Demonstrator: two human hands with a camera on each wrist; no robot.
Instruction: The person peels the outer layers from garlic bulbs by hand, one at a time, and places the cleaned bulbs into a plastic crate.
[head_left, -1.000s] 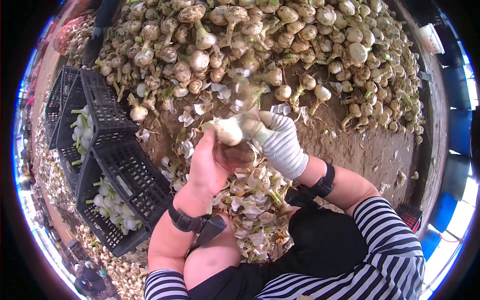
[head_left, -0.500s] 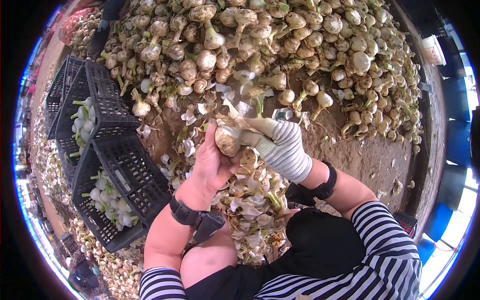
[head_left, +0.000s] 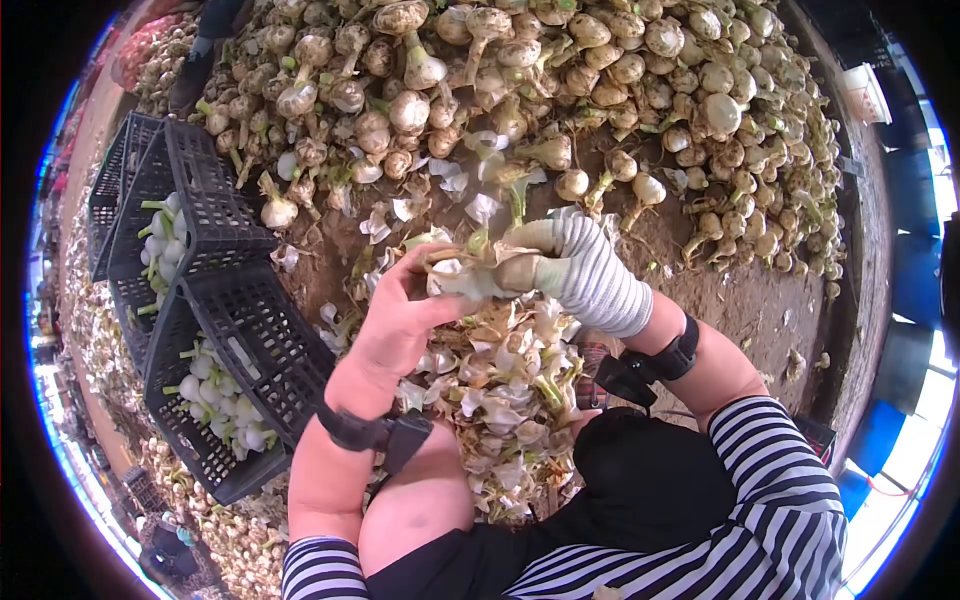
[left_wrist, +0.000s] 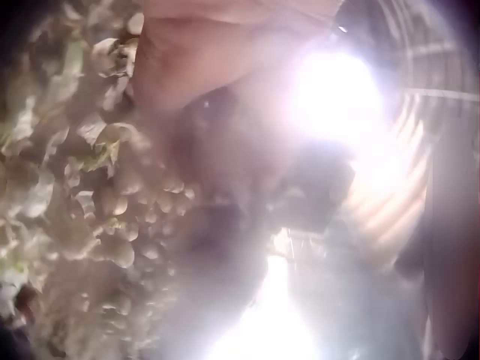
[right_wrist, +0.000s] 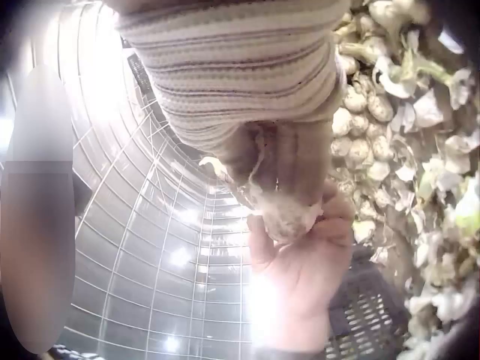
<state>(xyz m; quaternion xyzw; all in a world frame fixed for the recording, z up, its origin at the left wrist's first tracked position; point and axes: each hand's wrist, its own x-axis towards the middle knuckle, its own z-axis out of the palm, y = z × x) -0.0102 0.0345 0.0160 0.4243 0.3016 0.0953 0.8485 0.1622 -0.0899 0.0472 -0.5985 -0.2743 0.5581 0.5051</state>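
In front of the lap, my bare left hand holds a fresh garlic bulb between thumb and fingers. My right hand, in a striped white knit glove, pinches papery outer skin at the bulb's right side. Part of the bulb is hidden behind fingers and loose skin. From the right wrist, the garlic bulb shows between the gloved fingers above and the bare left hand below. Glare and blur fill much of the left wrist view, where only part of the left palm shows.
Soil-covered garlic bulbs with stems are heaped at the front. Peeled skins pile up between the legs. To the left, black plastic crates hold cleaned white bulbs with green stems. A white bucket stands far right.
Loose skin now hangs off the bulb, and its soiled side has turned out of sight. The left fingers have spread wider around it; the gloved hand has moved slightly right.
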